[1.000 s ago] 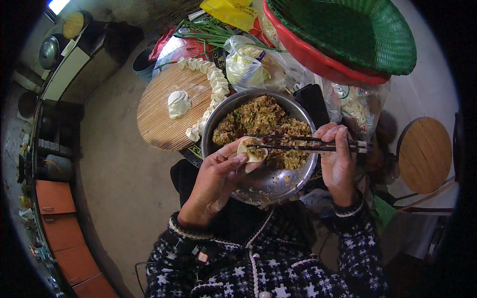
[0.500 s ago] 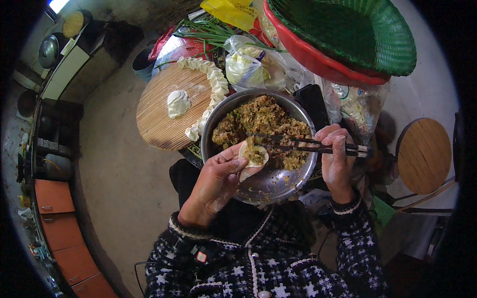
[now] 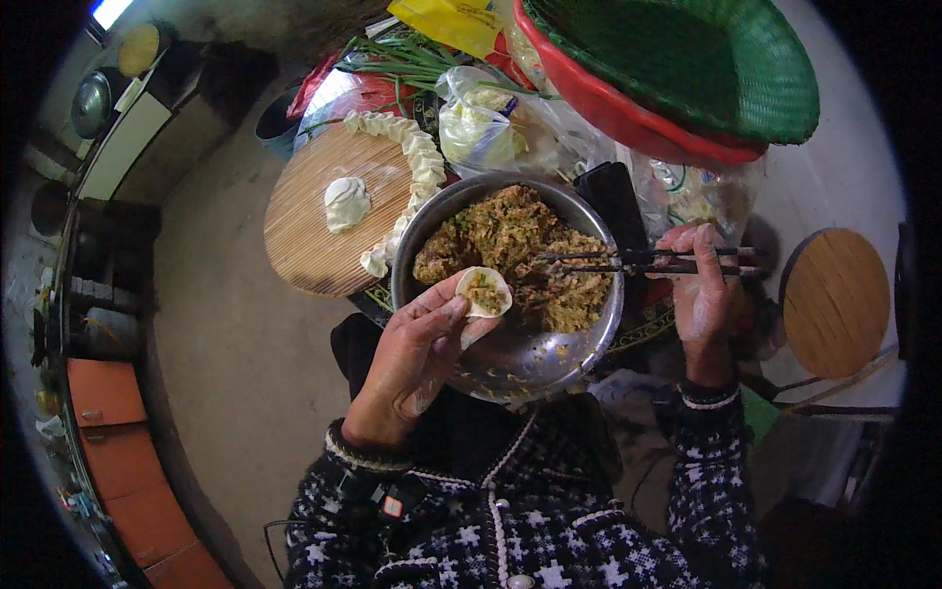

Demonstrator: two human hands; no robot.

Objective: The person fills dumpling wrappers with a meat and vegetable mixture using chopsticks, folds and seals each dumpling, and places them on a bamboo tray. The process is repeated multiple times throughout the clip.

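My left hand (image 3: 422, 339) is closed on a round dumpling wrapper (image 3: 484, 293) with a dab of filling on it, over the left part of a steel bowl (image 3: 510, 378). Minced filling (image 3: 515, 240) with green bits heaps up inside that bowl. Flour-dusted, my right hand (image 3: 699, 285) grips a pair of dark chopsticks (image 3: 638, 263) at the bowl's right rim, their tips reaching over the filling. On a round wooden board (image 3: 304, 236) to the left lies a stack of pale wrappers (image 3: 346, 204). A curved row of folded dumplings (image 3: 417, 162) lines the board's right edge.
Behind the bowl are a clear bag of cabbage (image 3: 483, 126), green onions (image 3: 422, 67) and a yellow bag (image 3: 451, 22). A green basket (image 3: 775, 79) sits in a red basin (image 3: 628, 123). A dark phone (image 3: 610, 201) lies by the rim; a round wooden stool (image 3: 836, 304) stands right.
My right hand has drawn the chopsticks rightward, away from the wrapper. The left hand has shifted slightly left and up, and the filling now sits on the wrapper.
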